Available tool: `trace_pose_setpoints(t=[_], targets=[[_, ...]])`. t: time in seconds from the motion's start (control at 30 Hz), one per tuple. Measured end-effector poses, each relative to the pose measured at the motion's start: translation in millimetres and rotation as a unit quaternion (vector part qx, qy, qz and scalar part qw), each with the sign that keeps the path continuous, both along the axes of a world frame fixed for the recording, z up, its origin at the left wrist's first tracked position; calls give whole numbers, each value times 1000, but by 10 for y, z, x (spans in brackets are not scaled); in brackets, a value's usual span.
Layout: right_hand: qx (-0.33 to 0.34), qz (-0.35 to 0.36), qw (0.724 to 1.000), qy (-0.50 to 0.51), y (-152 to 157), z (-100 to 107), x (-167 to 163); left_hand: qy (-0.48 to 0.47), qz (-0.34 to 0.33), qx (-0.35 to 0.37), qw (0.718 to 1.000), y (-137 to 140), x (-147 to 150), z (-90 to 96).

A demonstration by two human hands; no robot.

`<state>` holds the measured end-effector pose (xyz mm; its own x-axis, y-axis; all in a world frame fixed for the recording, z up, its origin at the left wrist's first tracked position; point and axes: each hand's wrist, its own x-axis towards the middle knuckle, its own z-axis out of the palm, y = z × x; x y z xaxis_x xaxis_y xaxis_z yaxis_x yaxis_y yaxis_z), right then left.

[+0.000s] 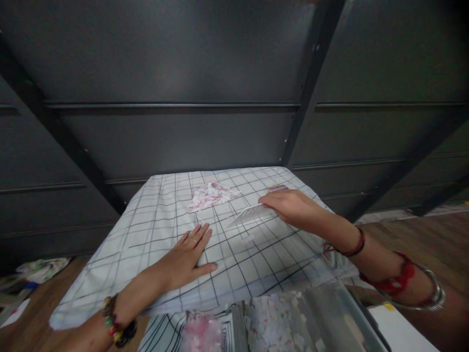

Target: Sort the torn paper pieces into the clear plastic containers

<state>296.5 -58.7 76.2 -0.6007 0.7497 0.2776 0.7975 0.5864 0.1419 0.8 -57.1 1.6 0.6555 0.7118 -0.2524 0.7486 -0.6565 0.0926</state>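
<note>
My left hand lies flat on a white checked cloth, fingers stretched out and nothing in them. Between the closed fingers of my right hand is a thin white card with slot-like marks along it. The card is tilted, and its far end points left, low over the cloth. A loose heap of white and reddish paper shreds lies on the cloth beyond both hands. Below the card is a small pale scrap. A flat pinkish object is partly hidden behind my right hand.
At the near edge stands a clear plastic box with many paper bits inside. Left of it sits a blurred pink bundle. A dark panelled wall rises behind the table. Assorted items lie at the lower left.
</note>
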Motion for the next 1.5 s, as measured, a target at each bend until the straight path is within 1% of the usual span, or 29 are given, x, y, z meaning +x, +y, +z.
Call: trace_pose_setpoints(t=[0.17,0.3,0.37,0.47,0.53,0.67,0.77,0.83,1.03,1.2,1.33,1.4,1.5], targets=[[-15,27,999,-16,-127,-25,-32,1,2,27,1000,-76,-9,3],[-44,33,998,17,-334,38,-14,9,5,27,1000,-124,-29,19],[-47,33,998,32,-406,70,-7,2,12,26,1000,-133,-16,14],[-18,17,999,34,-440,75,0,-12,19,44,999,-132,37,-4],[0,9,999,33,-436,48,2,-16,10,56,998,-130,85,-16],[0,8,1000,28,-466,-10,-6,-18,-18,47,999,-137,156,-42],[7,17,1000,8,-557,-2,-8,-34,-30,41,998,-148,170,-55],[19,29,999,-4,-638,21,-3,-39,-25,41,998,-156,169,-51],[68,57,996,-15,-875,99,35,-15,-12,22,1000,-186,168,-23],[70,59,996,-23,-1047,152,76,-20,-16,39,999,-175,151,-46],[37,46,998,-13,-1148,104,140,-48,-10,57,997,-109,132,-52],[34,40,999,-13,-1153,88,174,-49,-2,54,997,-63,134,-42],[64,34,997,-12,-1052,109,217,-47,17,47,998,21,157,-24]])
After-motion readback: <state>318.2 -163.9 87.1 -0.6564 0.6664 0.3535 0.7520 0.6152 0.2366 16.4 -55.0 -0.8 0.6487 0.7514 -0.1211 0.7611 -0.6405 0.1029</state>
